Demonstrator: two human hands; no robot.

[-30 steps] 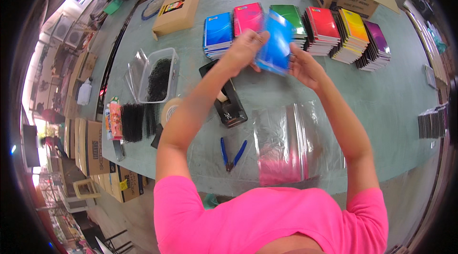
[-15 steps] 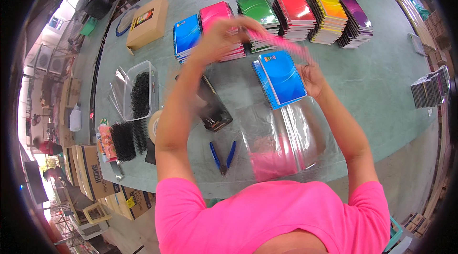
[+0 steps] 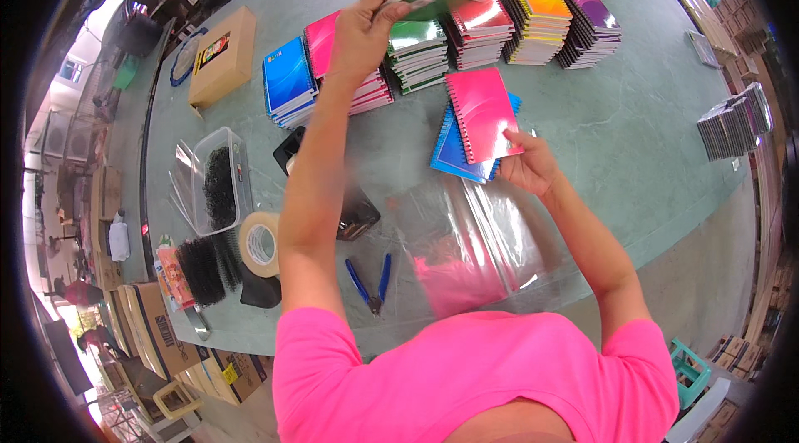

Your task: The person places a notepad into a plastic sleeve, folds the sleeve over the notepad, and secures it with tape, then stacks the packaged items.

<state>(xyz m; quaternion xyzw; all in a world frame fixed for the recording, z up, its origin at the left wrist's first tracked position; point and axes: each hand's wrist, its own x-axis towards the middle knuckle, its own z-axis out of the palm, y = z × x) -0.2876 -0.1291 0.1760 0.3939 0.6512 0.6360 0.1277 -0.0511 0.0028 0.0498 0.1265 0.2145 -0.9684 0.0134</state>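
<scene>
My left hand is closed on the edge of a green notebook, raised and tilted above the stack of green spiral notebooks. My right hand grips a pink spiral notebook by its lower right corner, thumb on the cover. Beneath the pink one lies a blue spiral notebook, mostly covered and turned at a slight angle. Whether my right fingers also hold the blue one cannot be made out. Clear plastic bags lie on the table just below this pair.
Stacks of blue, pink, red, yellow and purple notebooks line the far side. At left stand a plastic tub of black spirals and a tape roll. Blue-handled cutters lie nearby.
A pink notebook now rests over the blue one in front of me. My left hand has moved to the green stack and lifted a green notebook. The view has shifted slightly.
</scene>
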